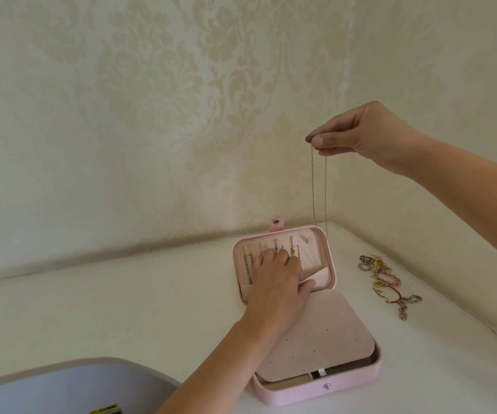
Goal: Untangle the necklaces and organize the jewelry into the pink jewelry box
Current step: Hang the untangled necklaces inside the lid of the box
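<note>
The pink jewelry box (361,392) lies open on the white counter, its lid (329,252) tilted back toward the wall. Several chains hang on hooks inside the lid. My left hand (274,282) rests flat on the lid's lining, fingers over the hooks and thumb at the pocket's edge. My right hand (363,135) is raised above the box and pinches one end of a thin necklace (313,186), which dangles in two strands down behind the lid. A padded earring panel (316,336) covers the box's base.
A tangled pile of jewelry (386,282), with gold clasps, a red cord and a rhinestone piece, lies right of the box. A grey sink basin (62,386) fills the lower left corner. Patterned wallpaper walls (151,115) meet in a corner behind the box.
</note>
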Demonstrator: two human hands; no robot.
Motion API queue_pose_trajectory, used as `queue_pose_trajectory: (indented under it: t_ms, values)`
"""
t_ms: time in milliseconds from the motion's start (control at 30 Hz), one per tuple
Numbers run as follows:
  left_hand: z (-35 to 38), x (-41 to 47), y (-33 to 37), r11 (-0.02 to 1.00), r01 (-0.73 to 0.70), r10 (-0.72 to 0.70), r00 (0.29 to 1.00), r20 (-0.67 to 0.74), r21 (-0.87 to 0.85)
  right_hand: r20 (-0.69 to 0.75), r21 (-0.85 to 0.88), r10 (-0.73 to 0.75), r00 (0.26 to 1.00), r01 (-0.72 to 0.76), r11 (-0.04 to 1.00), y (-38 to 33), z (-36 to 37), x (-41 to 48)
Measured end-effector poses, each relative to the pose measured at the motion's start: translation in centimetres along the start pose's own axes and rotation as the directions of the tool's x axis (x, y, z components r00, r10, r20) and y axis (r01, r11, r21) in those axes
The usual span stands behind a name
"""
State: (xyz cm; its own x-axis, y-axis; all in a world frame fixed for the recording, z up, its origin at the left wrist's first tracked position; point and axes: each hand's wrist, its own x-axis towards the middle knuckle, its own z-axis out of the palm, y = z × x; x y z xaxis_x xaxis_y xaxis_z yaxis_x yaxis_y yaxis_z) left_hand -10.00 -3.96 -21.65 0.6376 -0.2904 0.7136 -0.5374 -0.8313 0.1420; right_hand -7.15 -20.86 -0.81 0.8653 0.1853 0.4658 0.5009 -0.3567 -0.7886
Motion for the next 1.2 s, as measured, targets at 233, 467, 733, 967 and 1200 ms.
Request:
queue_pose_trajectory:
  t_ms: [233,467,733,967,1200]
  values:
    - [0.0,0.0,-0.1,1.000,0.004,-0.004,1.000,-0.006,-0.021,-0.022,-0.101,-0.011,1.000,0.008,0.995,0.3,1.1,-0.7]
    - [0.1,0.0,-0.1,1.000,0.009,-0.009,1.000,-0.006,-0.021,-0.026,-0.115,0.016,1.000,-0.019,0.993,1.8,1.2,-1.0]
    - [0.3,0.0,-0.3,0.999,0.024,-0.024,1.000,0.011,-0.027,0.012,-0.267,0.031,0.999,-0.026,0.963,5.5,3.2,-3.0]
    - [0.4,0.0,-0.4,0.999,0.025,-0.025,1.000,0.005,-0.044,0.032,-0.183,0.035,0.999,-0.028,0.983,6.8,4.0,-4.1]
    - [0.7,-0.1,-0.4,0.998,0.034,-0.034,0.999,0.002,-0.051,0.048,-0.027,0.017,0.999,-0.016,1.000,5.5,3.1,-3.6]
